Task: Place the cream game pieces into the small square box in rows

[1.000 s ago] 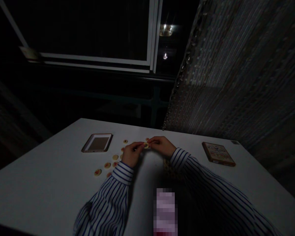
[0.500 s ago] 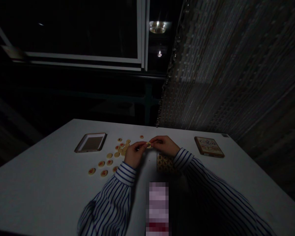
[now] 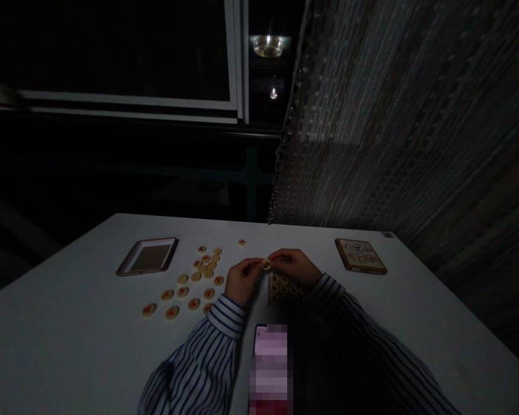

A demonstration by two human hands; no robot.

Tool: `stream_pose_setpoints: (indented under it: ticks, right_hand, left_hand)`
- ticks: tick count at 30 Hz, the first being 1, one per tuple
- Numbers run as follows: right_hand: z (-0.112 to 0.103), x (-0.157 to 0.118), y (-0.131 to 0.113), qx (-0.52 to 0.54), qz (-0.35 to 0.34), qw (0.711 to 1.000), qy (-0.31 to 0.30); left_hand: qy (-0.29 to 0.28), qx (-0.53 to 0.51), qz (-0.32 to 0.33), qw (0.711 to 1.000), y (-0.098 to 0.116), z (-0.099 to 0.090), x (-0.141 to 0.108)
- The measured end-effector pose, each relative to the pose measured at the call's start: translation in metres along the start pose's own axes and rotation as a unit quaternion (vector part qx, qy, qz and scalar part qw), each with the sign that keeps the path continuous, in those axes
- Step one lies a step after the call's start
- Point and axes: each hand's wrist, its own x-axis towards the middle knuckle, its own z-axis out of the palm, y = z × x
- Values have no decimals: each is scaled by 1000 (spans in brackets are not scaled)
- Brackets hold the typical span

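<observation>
Between the fingertips of my left hand (image 3: 243, 280) and my right hand (image 3: 294, 266) is one round wooden piece (image 3: 266, 264) with a dark character on its face. Both hands pinch it from opposite sides. Just below my right hand, a block of round pieces with dark characters (image 3: 284, 288) sits in rows, partly hidden by the hand and sleeve. Loose round pieces (image 3: 182, 292) lie to the left of my left hand, several with red characters and several plain side up. A single red-marked piece (image 3: 241, 242) lies farther back.
An open shallow box (image 3: 149, 257) lies at the left of the white table (image 3: 86, 323). A closed box with a printed cover (image 3: 360, 256) lies at the right. A phone (image 3: 268, 369) is at the near edge. A bead curtain (image 3: 350, 115) hangs behind.
The view has shifted a little. Both hands, with the piece between them, have moved slightly nearer to the block of pieces, and more loose pieces show beside my left hand.
</observation>
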Motion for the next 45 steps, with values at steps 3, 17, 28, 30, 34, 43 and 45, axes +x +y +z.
stream_pose_setpoints:
  ticks: [3, 17, 28, 30, 34, 43, 45]
  right_hand:
    - [-2, -2, 2, -15, 6, 1000, 8]
    - [-8, 1, 22, -64, -7, 998, -11]
    - [-9, 1, 25, -76, 5, 997, -23]
    - [-9, 1, 23, -81, 2, 996, -28]
    - [-9, 0, 21, -97, -1, 995, -36]
    - [-10, 0, 25, -122, -14, 992, -42]
    - [-11, 0, 26, -131, -18, 990, -43]
  left_hand:
    - [-4, -7, -4, 1000, -4, 3, 0]
    - [18, -37, -39, 998, -16, 15, -5]
    - [18, -40, -58, 997, -26, 14, -6]
    - [22, -41, -66, 997, -25, 13, -6]
    - [24, -44, -83, 995, -24, 13, -7]
    - [24, -20, -79, 996, -23, 13, -8]
    - [20, -22, -78, 996, -22, 13, -8]
